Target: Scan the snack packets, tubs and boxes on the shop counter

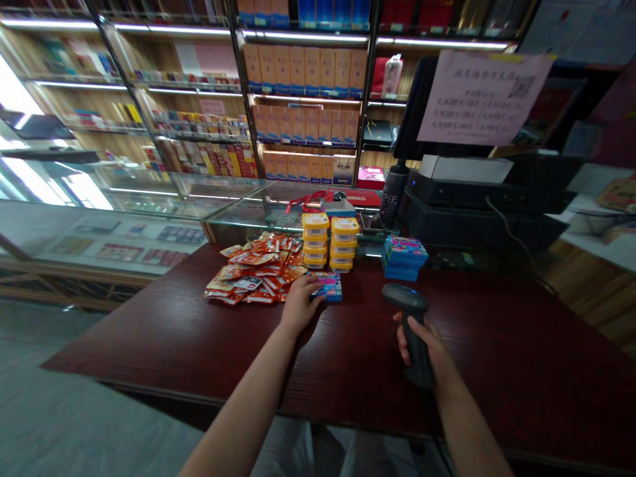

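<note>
Our right fingers point(403, 346) clamp a scanner point(405, 297); our left fingers point(309, 287) touch a blue pack point(332, 287), grip unclear. Beneath them, dark worktop point(169, 331); beyond, lit shelves point(173, 30).

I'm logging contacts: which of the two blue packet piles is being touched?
The low pile in front of the yellow tubs; the left hand is on it. The taller pile, beyond the scanner, is untouched.

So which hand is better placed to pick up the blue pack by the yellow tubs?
Probably the left hand: it already lies over one end of the blue pack, in front of the yellow tubs. The right hand grips a barcode scanner.
</note>
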{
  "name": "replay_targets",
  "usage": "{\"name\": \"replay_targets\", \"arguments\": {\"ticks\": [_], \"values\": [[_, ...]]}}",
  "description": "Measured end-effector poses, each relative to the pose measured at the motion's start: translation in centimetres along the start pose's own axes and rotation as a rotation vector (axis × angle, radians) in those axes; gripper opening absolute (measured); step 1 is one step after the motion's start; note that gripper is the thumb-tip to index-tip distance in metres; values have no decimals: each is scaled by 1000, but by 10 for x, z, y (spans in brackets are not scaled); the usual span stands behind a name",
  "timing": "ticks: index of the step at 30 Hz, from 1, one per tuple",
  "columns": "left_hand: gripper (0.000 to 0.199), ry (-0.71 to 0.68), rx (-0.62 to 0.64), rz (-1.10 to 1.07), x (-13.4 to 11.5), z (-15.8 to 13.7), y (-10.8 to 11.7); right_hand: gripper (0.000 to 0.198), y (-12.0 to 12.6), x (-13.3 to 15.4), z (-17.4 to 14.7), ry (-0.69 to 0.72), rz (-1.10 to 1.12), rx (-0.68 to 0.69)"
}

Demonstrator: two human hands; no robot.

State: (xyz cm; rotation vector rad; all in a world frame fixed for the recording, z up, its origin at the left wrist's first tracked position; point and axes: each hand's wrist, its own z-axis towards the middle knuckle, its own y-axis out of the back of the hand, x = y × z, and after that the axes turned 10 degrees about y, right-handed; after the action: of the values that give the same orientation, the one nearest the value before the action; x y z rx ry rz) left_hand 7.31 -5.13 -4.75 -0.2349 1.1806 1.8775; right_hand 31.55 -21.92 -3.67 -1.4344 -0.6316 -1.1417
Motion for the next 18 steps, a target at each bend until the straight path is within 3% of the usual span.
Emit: {"name": "replay_targets", "arguments": {"ticks": [3, 7, 12, 18], "values": [[21, -84, -70, 57, -17, 2, -2, 38, 2, 0, 3, 17, 29, -76], [25, -204, 35, 79, -52, 11, -20, 44, 6, 1, 8, 19, 61, -194], [37, -321, 196, 95, -101, 37, -61, 48, 12, -2, 13, 33, 114, -307], [48, -430, 220, 207, -145, 84, -113, 47, 17, -5, 18, -4, 173, -352]]}}
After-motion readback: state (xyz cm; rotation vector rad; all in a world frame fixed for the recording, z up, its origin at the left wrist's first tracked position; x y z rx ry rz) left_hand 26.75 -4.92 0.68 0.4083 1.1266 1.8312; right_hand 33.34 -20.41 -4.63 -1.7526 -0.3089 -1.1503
